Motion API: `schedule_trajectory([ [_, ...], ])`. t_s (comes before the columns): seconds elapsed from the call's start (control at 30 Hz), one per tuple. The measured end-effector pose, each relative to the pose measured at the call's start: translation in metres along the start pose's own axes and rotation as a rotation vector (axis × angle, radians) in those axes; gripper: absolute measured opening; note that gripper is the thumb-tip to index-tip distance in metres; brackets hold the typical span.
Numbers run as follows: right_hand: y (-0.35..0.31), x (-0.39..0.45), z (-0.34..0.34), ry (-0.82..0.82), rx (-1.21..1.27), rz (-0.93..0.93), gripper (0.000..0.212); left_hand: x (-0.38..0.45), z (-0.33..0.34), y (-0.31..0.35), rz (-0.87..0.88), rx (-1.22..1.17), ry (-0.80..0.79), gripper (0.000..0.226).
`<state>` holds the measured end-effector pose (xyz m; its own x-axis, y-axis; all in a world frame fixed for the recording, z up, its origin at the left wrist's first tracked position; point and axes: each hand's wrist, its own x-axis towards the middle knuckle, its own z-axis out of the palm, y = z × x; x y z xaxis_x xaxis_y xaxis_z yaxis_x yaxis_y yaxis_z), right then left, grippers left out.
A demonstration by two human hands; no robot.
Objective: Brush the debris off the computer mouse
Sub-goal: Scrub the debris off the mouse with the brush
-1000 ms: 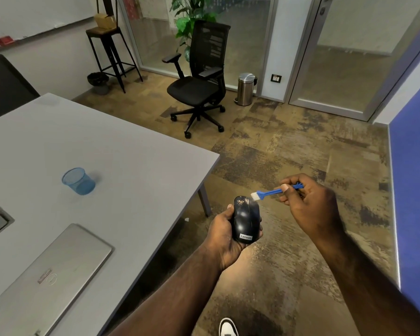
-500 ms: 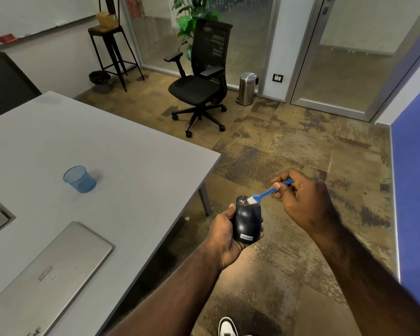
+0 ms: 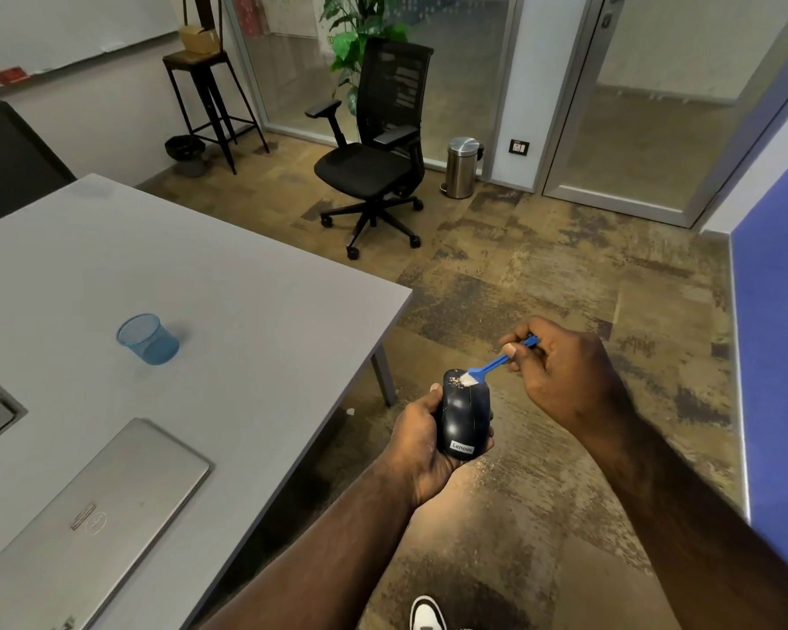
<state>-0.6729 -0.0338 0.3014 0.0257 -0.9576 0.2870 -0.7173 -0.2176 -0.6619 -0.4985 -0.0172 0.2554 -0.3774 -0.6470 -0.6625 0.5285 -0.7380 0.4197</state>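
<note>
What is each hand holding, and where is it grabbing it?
The left hand grips the black mouse around its sides and underside. The right hand pinches the blue brush by its handle's far end, with the white bristles on the mouse's front.

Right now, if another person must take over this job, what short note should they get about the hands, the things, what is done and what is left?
Left hand: grips the black mouse, held in the air beside the table, over the floor.
Right hand: its fingers pinch the blue brush; the white bristles touch the far end of the mouse.
Done: brushing is under way.
Left: pale debris lies beside the bristles on the far end; sweep it off. The underside cannot be seen.
</note>
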Motion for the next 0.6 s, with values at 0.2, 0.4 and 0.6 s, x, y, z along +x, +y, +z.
schedule_trajectory([
  [0.2, -0.002, 0.004, -0.003, -0.062, -0.045, 0.018, 0.006, 0.000, 0.000, -0.002, 0.004, 0.025, 0.004, 0.053],
  [0.4, -0.005, 0.008, -0.010, -0.046, -0.092, 0.015, 0.006, -0.002, 0.000, -0.001, -0.006, 0.034, 0.013, 0.052],
  [0.6, -0.008, 0.009, -0.012, -0.043, -0.089, 0.001, 0.006, -0.003, 0.001, 0.000, -0.004, 0.036, 0.019, 0.050],
])
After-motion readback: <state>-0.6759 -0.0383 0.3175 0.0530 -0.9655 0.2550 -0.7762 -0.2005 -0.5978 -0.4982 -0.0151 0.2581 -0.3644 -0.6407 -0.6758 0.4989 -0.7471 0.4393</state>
